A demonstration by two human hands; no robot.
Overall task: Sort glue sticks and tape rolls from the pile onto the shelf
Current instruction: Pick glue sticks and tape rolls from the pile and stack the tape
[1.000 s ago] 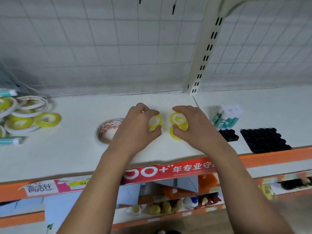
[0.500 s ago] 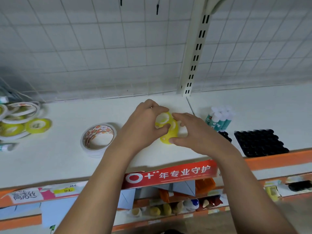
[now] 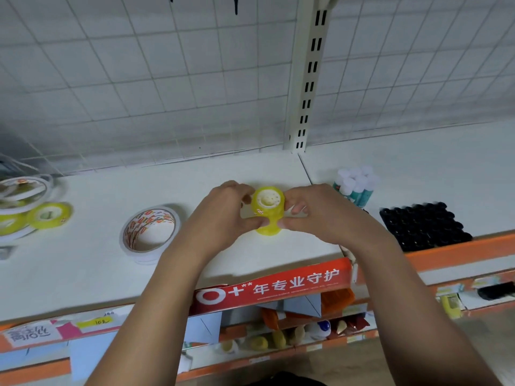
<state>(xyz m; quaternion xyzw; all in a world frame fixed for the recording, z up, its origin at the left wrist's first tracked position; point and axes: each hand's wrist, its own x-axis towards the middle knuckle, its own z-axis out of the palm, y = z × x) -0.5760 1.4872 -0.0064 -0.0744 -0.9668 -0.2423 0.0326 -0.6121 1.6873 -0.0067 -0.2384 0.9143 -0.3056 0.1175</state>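
Note:
On the white shelf (image 3: 83, 274), a stack of small yellow tape rolls (image 3: 268, 211) stands at the middle. My left hand (image 3: 223, 218) holds the stack from the left and my right hand (image 3: 317, 215) holds it from the right, fingers curled round it. A large white tape roll with red print (image 3: 150, 232) lies to the left of my hands. A pile of yellow and white tape rolls (image 3: 33, 215) lies at the far left. A cluster of glue sticks with white caps (image 3: 358, 185) stands upright to the right.
A black dimpled tray (image 3: 423, 227) sits at the shelf's right front edge. A slotted upright post (image 3: 309, 79) and wire grid back the shelf. The orange shelf lip carries a red label strip (image 3: 278, 285). Lower shelves hold small goods.
My hands brought two separate yellow rolls together and stacked them one on the other. The view shifted right, so the pile slid towards the left edge.

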